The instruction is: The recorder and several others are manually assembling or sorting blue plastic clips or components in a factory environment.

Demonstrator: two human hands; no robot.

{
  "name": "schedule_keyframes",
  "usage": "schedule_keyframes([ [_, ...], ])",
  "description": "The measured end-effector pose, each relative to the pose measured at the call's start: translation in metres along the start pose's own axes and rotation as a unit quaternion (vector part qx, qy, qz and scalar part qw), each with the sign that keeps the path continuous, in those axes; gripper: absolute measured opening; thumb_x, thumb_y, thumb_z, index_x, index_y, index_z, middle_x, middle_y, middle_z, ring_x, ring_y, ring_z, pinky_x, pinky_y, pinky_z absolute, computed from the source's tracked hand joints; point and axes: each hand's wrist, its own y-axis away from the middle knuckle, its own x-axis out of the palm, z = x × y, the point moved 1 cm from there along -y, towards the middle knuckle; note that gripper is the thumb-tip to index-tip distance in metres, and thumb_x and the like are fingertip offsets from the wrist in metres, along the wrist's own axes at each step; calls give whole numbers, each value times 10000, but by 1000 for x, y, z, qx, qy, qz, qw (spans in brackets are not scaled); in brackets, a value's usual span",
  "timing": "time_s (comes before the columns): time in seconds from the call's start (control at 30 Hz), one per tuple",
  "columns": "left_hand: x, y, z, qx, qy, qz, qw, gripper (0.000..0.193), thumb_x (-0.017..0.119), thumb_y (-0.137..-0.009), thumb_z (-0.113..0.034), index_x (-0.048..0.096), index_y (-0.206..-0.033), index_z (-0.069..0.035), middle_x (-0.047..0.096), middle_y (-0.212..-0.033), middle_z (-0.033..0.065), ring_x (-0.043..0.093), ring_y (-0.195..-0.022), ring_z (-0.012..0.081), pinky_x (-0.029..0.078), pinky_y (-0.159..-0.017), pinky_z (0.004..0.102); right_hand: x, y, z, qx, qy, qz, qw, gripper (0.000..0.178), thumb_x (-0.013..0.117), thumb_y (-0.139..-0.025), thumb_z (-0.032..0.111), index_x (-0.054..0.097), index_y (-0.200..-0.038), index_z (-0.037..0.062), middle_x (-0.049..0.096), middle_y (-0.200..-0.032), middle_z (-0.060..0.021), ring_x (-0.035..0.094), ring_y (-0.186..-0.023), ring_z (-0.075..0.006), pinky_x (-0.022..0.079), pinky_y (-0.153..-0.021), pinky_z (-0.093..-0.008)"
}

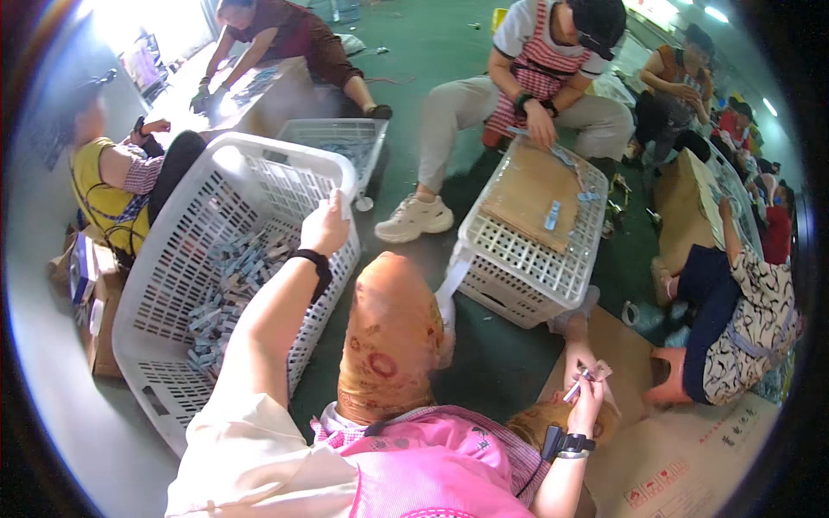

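My left hand (pixel 326 226) is closed on the near right rim of a large white plastic basket (pixel 341 177), which leans beside my left leg. Inside the basket lies a heap of small light-blue, white and grey pieces (pixel 229 289). Over by my right leg, my right hand (pixel 590 407) is closed, with a small white stick-shaped piece (pixel 576 388) with a dark part between its fingers. A pale pinkish bit shows at the fingertips; I cannot tell what it is.
Ahead, a person in a striped apron handles blue strips on cardboard (pixel 518 203) over an upturned white crate (pixel 540 281). Another person bends over a box (pixel 276 97). A shallow bin (pixel 367 129) stands behind my basket. Flattened cardboard (pixel 673 457) lies at right, near a seated person.
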Motion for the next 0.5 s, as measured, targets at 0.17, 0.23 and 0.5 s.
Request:
schedule_keyframes([
  [0.17, 0, 3, -2, -23, 10, -3, 1000, 521, 584, -813, -224, 394, -1272, -69, 580, -1101, 222, 596, -961, 396, 478, -822, 460, 68, 5, -17, 189, -112, 177, 959, 199, 562, -899, 98, 534, -1094, 71, 646, -887, -91, 612, -669, -133, 515, -577, -235],
  [0.23, -2, 1, -3, -22, 9, -1, 1000, 523, 589, -809, -239, 401, -1265, -67, 585, -1095, 221, 595, -964, 394, 478, -828, 456, 92, 4, -32, 184, -114, 211, 953, 196, 553, -904, 95, 533, -1097, 72, 651, -892, -90, 619, -679, -138, 526, -594, -248],
  [0.5, 12, -41, 22, -64, 140, 90, 984, 454, 675, -736, -317, 576, -1026, 17, 653, -821, 163, 648, -754, 265, 507, -705, 354, 105, 3, -174, 39, 237, 279, 930, 224, 624, -808, 103, 566, -994, -7, 652, -871, -108, 643, -772, -197, 512, -684, -320],
])
